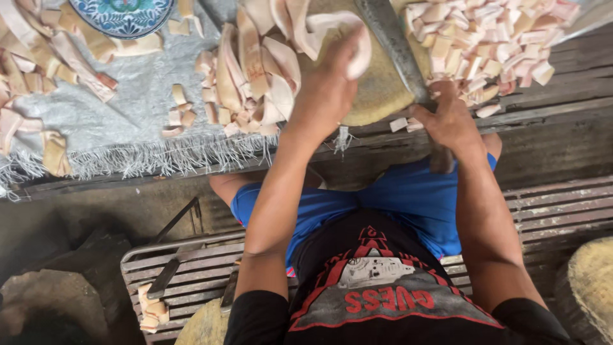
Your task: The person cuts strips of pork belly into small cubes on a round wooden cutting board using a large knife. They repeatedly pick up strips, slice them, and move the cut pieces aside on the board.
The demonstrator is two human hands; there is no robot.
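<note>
My left hand [329,86] grips a long pale strip of raw pork skin [332,29] over a round wooden chopping block [377,96]. My right hand [450,118] is closed on the handle of a large cleaver; its grey blade [393,41] lies flat across the block. A heap of small cut pink-and-white pieces [491,38] sits to the right of the blade. Several uncut strips [255,70] are piled left of the block.
A grey fringed cloth [115,115] covers the left of the wooden platform and carries more strips, beside a blue patterned plate [124,14]. Below are a slatted bench [191,268] with a knife and a woven object [594,281].
</note>
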